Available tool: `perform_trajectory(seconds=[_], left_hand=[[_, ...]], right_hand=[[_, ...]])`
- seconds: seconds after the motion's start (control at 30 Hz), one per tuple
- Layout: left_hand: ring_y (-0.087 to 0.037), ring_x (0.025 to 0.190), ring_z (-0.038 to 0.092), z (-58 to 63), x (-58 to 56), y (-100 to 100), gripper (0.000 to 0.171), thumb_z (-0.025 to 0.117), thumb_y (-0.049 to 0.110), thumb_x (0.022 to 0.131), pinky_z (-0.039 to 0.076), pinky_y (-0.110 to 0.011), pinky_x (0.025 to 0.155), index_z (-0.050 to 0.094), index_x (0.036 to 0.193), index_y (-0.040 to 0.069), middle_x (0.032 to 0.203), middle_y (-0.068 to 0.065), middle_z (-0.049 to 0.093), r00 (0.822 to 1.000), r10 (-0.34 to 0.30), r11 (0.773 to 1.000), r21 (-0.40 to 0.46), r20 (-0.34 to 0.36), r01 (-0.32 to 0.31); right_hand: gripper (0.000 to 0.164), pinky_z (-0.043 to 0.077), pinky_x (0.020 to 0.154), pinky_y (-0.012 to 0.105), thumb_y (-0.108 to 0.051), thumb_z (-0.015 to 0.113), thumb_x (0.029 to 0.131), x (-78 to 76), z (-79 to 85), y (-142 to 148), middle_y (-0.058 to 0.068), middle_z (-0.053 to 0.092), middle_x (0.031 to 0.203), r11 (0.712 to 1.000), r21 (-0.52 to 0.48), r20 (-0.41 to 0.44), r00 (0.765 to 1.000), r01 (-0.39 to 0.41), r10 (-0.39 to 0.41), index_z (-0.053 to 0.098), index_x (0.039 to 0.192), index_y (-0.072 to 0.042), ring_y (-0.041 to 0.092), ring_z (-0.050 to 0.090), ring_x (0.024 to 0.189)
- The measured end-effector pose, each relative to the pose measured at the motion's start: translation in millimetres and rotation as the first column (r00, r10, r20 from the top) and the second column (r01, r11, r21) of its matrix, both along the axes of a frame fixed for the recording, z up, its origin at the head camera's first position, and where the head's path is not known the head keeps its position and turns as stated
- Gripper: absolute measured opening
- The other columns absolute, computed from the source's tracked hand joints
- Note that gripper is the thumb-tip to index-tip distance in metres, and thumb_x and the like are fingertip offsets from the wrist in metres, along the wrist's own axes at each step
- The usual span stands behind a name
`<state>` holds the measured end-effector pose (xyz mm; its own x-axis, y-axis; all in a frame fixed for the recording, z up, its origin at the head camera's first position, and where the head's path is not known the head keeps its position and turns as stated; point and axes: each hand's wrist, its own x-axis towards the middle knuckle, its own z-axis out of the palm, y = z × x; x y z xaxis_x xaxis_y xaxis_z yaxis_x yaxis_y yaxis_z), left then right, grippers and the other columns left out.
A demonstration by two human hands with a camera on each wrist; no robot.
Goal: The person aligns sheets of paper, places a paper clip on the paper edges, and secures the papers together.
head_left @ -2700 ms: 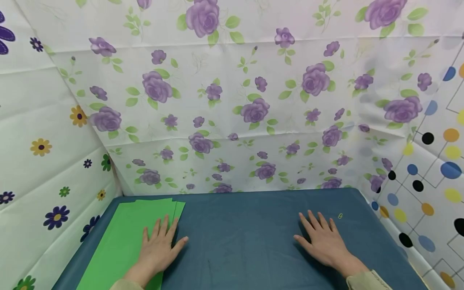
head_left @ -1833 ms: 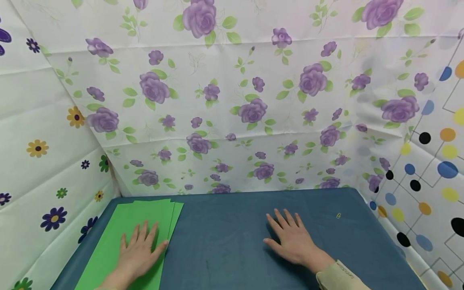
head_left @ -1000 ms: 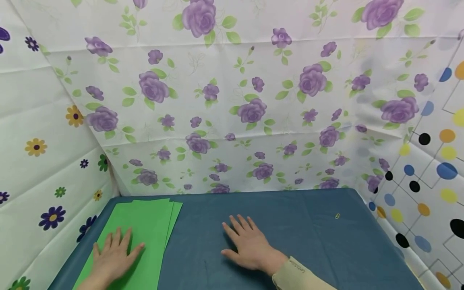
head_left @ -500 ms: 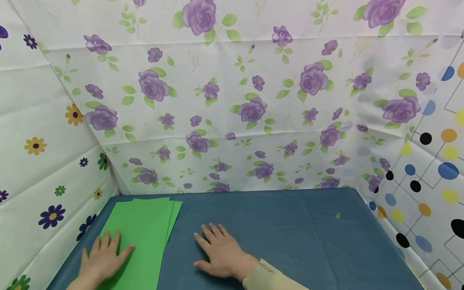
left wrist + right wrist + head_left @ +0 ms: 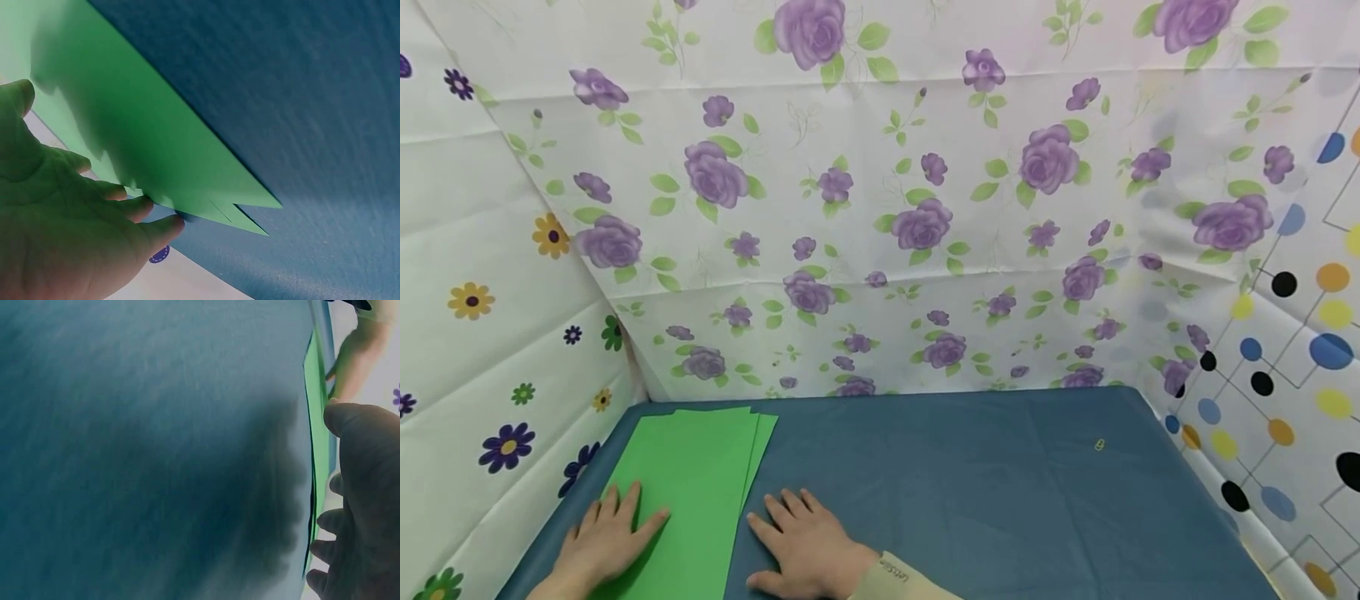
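Observation:
Several overlapping sheets of green paper point(image 5: 688, 467) lie at the left of the table, their far right corners slightly fanned. My left hand point(image 5: 598, 542) is over the paper's left side with its fingers spread. In the left wrist view the palm of the left hand point(image 5: 69, 219) faces the green paper point(image 5: 156, 137), which carries the hand's shadow. Just right of the stack is my right hand point(image 5: 808, 546), palm down and fingers extended, holding nothing. The right wrist view shows that right hand point(image 5: 369, 487) above the table beside the paper's edge point(image 5: 317, 425).
A small yellow paper clip point(image 5: 1100, 445) lies on the blue-covered table point(image 5: 970, 483) at the right. Patterned cloth walls point(image 5: 880, 208) stand behind and on both sides of the table.
The right hand has swept left across the table, from near the paper clip to beside the paper. My left hand has shifted left over the sheets. Paper and clip stay where they were.

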<state>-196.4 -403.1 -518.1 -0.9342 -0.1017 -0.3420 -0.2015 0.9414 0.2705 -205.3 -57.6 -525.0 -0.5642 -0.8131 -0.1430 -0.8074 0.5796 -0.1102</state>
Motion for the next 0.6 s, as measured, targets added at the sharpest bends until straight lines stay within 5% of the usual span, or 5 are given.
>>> perform_trajectory(seconds=[0.2,0.6], left_hand=[[-0.075,0.131,0.005,-1.4,1.9,-5,0.118,0.034,0.082,0.095,0.017,-0.086,0.101,0.015,0.152,-0.019,0.143,-0.058,0.001,1.000,0.019,1.000,0.001,0.001,-0.019],[-0.076,0.130,0.005,0.6,2.3,-9,0.113,0.040,0.074,0.098,0.018,-0.084,0.103,0.015,0.150,-0.023,0.142,-0.059,0.001,1.000,-0.003,0.999,0.037,-0.018,0.004]], right_hand=[[0.071,0.017,0.123,0.028,-0.069,0.026,0.103,4.8,-6.2,-13,-0.007,0.016,0.169,0.998,0.030,-0.014,0.998,-0.056,0.056,0.012,0.165,-0.036,0.013,0.017,0.155],[0.067,0.019,0.122,0.027,-0.064,0.025,0.106,13.5,-7.6,-29,-0.003,0.022,0.168,0.992,0.051,-0.187,0.975,-0.116,0.123,0.019,0.165,-0.032,0.014,0.022,0.154]])
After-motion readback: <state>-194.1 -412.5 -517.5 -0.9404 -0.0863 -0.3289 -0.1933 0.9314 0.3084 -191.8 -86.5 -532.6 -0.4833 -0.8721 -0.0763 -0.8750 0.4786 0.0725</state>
